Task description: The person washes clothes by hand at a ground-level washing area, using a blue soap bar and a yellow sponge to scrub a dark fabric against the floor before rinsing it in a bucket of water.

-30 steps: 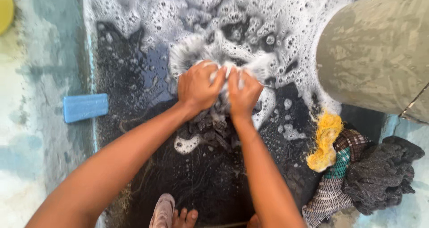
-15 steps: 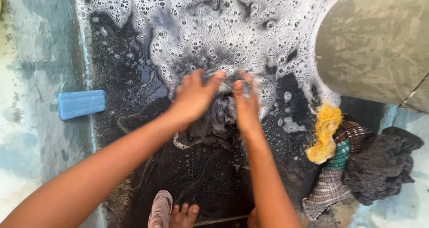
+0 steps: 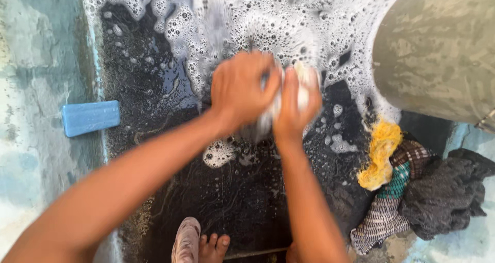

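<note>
Mid-scrub: left hand (image 3: 242, 88) and right hand (image 3: 295, 106) clenched tight around soapy white cloth (image 3: 304, 80), right of blue soap bar (image 3: 91, 117); more rubbing needed.

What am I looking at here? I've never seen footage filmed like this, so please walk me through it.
The picture comes from a camera worn on a person's head, looking down at their own two bare arms. The left hand and the right hand are pressed together around a bunched, soapy pale cloth; motion blur hides the exact grip. Below them is a dark wet washing slab covered at the top in white foam. A blue soap bar lies on the pale ledge to the left. To the right sits a pile of clothes: a yellow piece, a striped piece and a dark grey piece. A big grey container fills the upper right corner. The person's foot shows at the bottom edge.
</note>
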